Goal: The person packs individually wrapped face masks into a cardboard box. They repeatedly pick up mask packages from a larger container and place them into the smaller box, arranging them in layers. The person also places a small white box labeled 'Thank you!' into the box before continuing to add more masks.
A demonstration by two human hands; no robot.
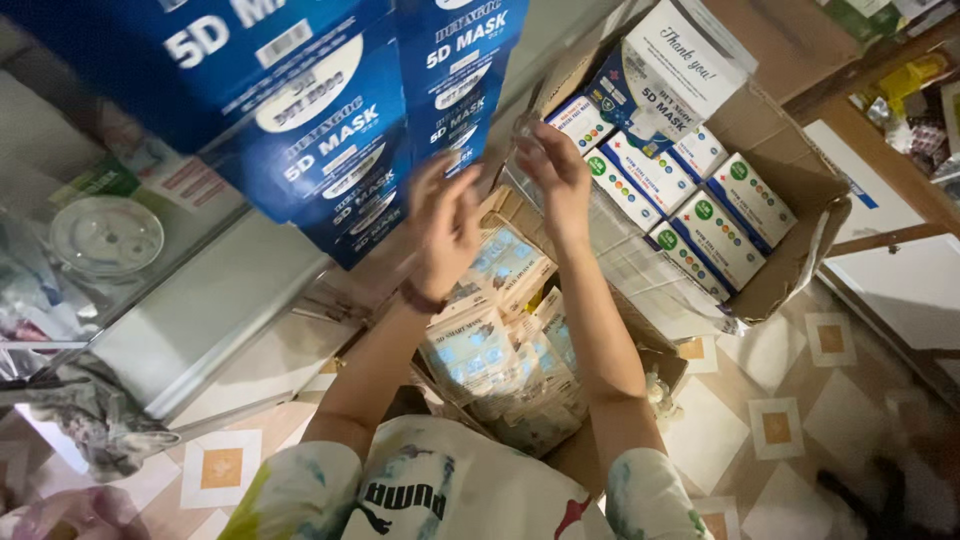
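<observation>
I have both hands raised over the cardboard box (520, 400) of packets: my left hand (443, 222) open with fingers spread, my right hand (556, 172) pinched on one clear plastic wrapper (524, 128), just beside two stacks of blue boxes (340, 150)

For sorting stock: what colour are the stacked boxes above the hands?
Dark blue boxes with white labels, head view.

I see a clear plastic wrapper (530, 135), thin, crumpled and blurred, held up between the stacked dark blue boxes (340, 150) and an open cardboard box. I cannot tell whether it holds anything.
</observation>
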